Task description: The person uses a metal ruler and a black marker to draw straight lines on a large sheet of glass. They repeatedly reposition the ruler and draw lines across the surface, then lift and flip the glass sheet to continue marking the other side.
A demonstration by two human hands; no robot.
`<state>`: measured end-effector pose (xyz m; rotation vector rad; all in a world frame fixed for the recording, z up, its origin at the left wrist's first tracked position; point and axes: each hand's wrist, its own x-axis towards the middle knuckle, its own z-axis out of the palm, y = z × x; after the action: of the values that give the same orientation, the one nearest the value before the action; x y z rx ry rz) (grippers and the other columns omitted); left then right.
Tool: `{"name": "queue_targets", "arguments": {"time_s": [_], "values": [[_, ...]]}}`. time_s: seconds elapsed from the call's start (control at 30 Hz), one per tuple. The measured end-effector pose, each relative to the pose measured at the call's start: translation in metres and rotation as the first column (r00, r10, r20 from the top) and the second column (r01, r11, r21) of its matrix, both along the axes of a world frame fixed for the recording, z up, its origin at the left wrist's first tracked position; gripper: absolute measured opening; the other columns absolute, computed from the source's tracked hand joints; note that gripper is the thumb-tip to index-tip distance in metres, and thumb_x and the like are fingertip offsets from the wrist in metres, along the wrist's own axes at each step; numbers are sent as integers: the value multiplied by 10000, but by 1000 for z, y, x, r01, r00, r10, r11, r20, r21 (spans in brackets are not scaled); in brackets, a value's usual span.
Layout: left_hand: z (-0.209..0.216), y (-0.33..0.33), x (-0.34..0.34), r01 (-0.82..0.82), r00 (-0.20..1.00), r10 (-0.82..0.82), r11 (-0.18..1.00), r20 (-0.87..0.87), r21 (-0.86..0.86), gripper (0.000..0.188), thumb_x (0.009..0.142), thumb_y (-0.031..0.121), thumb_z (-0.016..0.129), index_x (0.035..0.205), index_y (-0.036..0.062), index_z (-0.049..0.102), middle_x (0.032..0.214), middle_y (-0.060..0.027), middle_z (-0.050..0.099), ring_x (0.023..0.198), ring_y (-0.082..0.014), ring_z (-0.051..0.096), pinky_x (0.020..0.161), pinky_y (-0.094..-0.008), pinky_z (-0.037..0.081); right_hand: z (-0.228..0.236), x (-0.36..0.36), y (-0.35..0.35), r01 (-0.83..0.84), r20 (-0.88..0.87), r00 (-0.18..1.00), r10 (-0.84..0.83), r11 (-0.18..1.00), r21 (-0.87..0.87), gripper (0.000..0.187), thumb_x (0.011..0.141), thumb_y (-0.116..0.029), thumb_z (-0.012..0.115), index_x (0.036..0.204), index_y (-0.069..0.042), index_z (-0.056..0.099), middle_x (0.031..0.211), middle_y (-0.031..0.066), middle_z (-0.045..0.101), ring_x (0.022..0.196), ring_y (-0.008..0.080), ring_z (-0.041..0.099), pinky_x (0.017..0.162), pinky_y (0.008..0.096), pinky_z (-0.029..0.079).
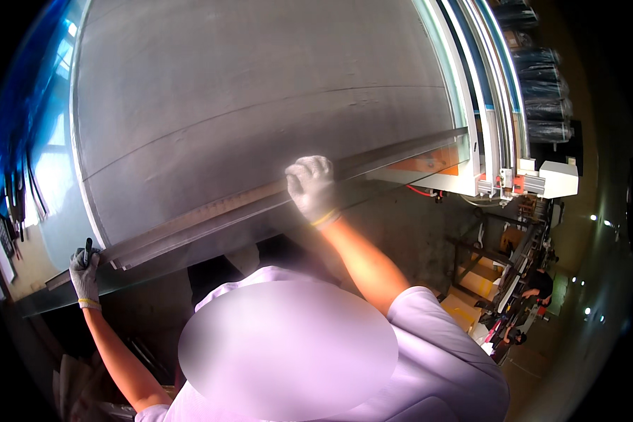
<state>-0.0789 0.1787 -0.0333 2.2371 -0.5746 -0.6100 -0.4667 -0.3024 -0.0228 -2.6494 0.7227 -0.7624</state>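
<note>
A large dark grey sheet lies flat on a glass-edged table in front of me. Along its near edge runs a long, straight dark bar, slanting up to the right. My right hand, in a pale knit glove, rests at the middle of the bar with its fingers curled down over it. At the sheet's near left corner is my gloved left hand, closed around a short black pen-like stick that points up. It sits beside the bar's left end. The gloves hide where the fingertips press.
On the right stands a machine with white and metal rails and a white end box. Dark plastic-wrapped rolls lie beyond it. Cardboard boxes and people are at lower right. Blue plastic sheeting hangs at left.
</note>
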Motion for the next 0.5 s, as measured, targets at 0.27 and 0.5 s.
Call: {"name": "queue_targets", "arguments": {"time_s": [0.27, 0.5], "values": [[39, -45, -29, -92, 985, 68, 984, 162, 150, 235, 827, 203, 718, 785, -19, 655, 796, -163, 578, 796, -353, 535, 725, -437, 417, -3, 5, 0, -18, -10, 1000, 18, 997, -81, 116, 793, -102, 703, 890, -132, 647, 942, 89, 605, 914, 313, 579, 825, 448, 466], [42, -50, -47, -58, 865, -10, 991, 501, 120, 178, 757, 141, 780, 906, 45, 766, 901, -105, 663, 919, -296, 598, 839, -385, 466, -2, 4, 5, -56, 6, 998, 56, 998, 7, 152, 754, -16, 704, 892, -72, 674, 919, 106, 640, 936, 330, 603, 866, 466, 485]]}}
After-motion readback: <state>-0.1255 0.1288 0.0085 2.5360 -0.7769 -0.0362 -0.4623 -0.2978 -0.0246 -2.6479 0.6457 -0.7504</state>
